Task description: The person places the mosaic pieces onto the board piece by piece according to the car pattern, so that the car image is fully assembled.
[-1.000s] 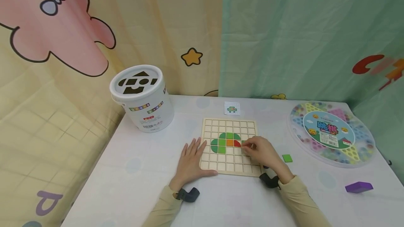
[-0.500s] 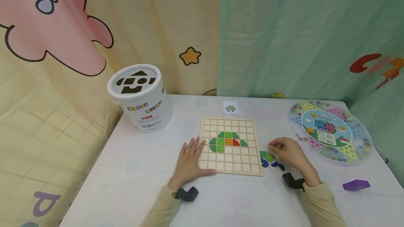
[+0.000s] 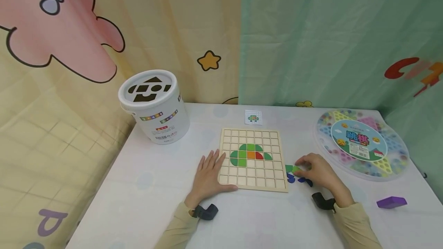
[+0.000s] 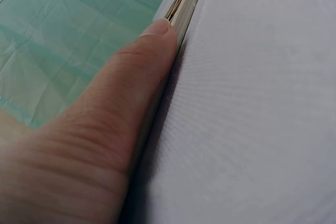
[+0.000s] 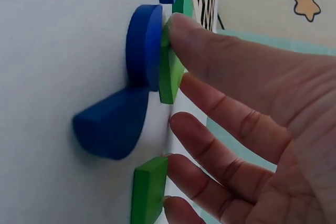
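My left hand rests with spread fingers at the left side of the wooden grid board, its thumb along the near edge. On the board, green squares and quarter-rounds, an orange square and a red quarter-round form a pattern. Right of the board, my right hand has thumb and index finger on opposite sides of a light green square tile, pinching it. Blue pieces lie close beside it, and another green tile is below my other fingers in the right wrist view.
A small picture card lies behind the board. At the back left stands a white bucket with shape holes in its lid. A round board-game case is at the right, with a purple block nearer the front.
My right hand has left a dark green quarter-round on the board, moved right to the loose pieces and pinched the light green tile there. My left hand stays in place.
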Tool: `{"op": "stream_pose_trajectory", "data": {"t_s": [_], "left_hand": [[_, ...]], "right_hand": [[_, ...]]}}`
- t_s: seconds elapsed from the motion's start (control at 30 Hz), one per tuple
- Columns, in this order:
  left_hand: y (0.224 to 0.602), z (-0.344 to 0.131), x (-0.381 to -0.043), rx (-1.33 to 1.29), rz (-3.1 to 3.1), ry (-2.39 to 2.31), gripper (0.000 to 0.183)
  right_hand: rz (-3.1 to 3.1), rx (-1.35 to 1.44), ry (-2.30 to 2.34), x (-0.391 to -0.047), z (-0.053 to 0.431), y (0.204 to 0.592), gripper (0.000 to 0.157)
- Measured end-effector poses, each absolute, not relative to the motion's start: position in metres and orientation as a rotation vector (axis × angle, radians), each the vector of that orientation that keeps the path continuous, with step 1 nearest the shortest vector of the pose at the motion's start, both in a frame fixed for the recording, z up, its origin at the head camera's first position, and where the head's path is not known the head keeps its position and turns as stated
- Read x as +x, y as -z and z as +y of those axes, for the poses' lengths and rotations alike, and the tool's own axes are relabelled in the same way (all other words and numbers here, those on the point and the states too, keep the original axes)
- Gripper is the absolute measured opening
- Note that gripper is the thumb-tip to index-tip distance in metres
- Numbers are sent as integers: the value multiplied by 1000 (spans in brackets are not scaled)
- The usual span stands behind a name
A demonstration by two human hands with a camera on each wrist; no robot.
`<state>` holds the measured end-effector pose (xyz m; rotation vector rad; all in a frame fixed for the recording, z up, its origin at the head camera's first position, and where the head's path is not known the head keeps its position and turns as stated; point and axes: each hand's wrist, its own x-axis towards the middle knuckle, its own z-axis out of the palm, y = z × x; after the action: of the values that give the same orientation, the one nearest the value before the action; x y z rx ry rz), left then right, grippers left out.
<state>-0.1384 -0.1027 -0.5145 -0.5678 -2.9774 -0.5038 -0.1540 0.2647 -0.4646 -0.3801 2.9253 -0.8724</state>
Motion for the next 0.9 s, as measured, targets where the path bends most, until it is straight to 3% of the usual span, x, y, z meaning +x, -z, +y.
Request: {"op": "stream_pose_trajectory", "data": {"t_s": [0.33,0.9], "left_hand": [[515,-103,-139,-580,-2950,498,114],[513,-102,-139,-566,-2986,490,114]], "right_hand": [[2910,-217,860,-154,264,465,23],[2937,-219,945,-140,260,460,15]]}}
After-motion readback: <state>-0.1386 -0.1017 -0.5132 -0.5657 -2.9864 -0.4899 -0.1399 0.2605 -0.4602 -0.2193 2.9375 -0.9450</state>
